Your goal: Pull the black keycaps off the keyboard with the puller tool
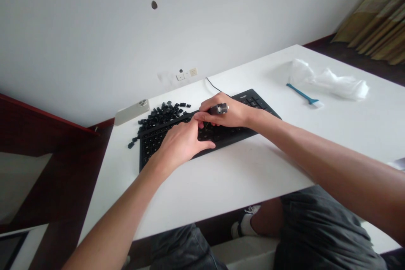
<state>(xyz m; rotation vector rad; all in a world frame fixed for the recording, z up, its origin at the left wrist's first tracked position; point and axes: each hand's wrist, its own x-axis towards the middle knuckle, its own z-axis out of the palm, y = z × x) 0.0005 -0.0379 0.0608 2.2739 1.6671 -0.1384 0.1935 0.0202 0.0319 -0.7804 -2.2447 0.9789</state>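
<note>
A black keyboard lies at a slant on the white table, many keys gone from its left part. My right hand is closed round a dark, pen-like tool over the middle of the keyboard. The tool's lower end is hidden by my fingers. My left hand rests on the keyboard just left of it, thumb stretched out to the right, its fingertips meeting my right hand. Whether those fingertips pinch anything is hidden. Loose black keycaps are heaped behind the keyboard's left part.
A phone lies at the table's back left edge. On the right are a blue brush and crumpled clear plastic. A black cable runs behind the keyboard towards the wall sockets. The white table's front edge is near my legs.
</note>
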